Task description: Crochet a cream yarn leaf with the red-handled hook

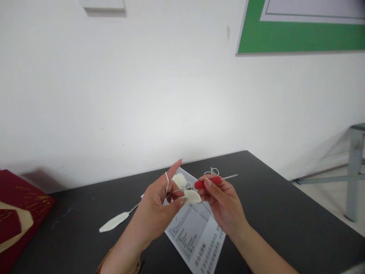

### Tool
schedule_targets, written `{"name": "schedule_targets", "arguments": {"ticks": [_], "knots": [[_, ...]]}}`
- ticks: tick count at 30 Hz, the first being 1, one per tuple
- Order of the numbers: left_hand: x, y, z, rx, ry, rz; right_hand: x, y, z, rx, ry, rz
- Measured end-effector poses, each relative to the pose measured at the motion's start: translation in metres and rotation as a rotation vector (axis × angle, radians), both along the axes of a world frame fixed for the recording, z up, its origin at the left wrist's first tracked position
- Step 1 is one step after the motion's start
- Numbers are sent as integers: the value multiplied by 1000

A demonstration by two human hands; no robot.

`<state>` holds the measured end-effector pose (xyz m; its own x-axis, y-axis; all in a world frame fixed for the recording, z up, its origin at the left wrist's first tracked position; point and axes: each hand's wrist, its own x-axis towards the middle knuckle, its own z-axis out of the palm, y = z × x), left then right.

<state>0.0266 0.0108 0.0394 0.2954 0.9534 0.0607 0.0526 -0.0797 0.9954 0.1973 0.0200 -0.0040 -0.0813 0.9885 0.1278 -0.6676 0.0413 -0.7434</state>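
A small cream crochet piece (190,195) was held pinched between thumb and fingers of the left hand (159,211), with white yarn (167,182) looped over the raised index finger. At 3 o'clock of it, a red-handled crochet hook (208,182) was gripped closed in the right hand (224,203). Below both, a printed sheet (196,236) lay on the dark table (285,213); a cream leaf-shaped piece (114,222) lay at 9 o'clock.
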Motion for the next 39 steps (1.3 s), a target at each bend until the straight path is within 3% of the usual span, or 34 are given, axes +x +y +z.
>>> {"name": "schedule_targets", "arguments": {"ticks": [6,12,15,17,20,22,24,26,28,29,31,33,36,39], "knots": [[3,0,-5,107,132,105,0,-3,-2,155,-166,-153],[9,1,-6,8,-41,133,4,-14,-8,522,-509,-435],[13,1,-4,-81,-176,134,6,-14,-11,648,-596,-472],[13,1,-1,-139,-249,117,5,-10,-11,572,-518,-451],[12,0,0,-188,-288,96,1,-5,-9,314,-319,-356],[12,0,-1,-164,-252,119,0,-5,-8,248,-317,-343],[14,1,-4,-120,-208,176,3,-10,-8,381,-477,-421],[15,1,-5,-131,-241,208,7,-17,-11,682,-695,-507],[16,2,-4,-214,-362,172,11,-21,-14,954,-837,-514],[16,1,-3,-263,-424,140,12,-21,-15,1015,-847,-503],[14,0,1,-324,-494,87,11,-18,-15,941,-725,-476],[11,-2,5,-340,-489,44,7,-12,-13,629,-446,-401],[7,-6,9,-356,-454,-38,1,-4,-8,207,-44,-62],[4,-9,10,-368,-408,-109,-1,-1,-6,-13,127,151]]}}
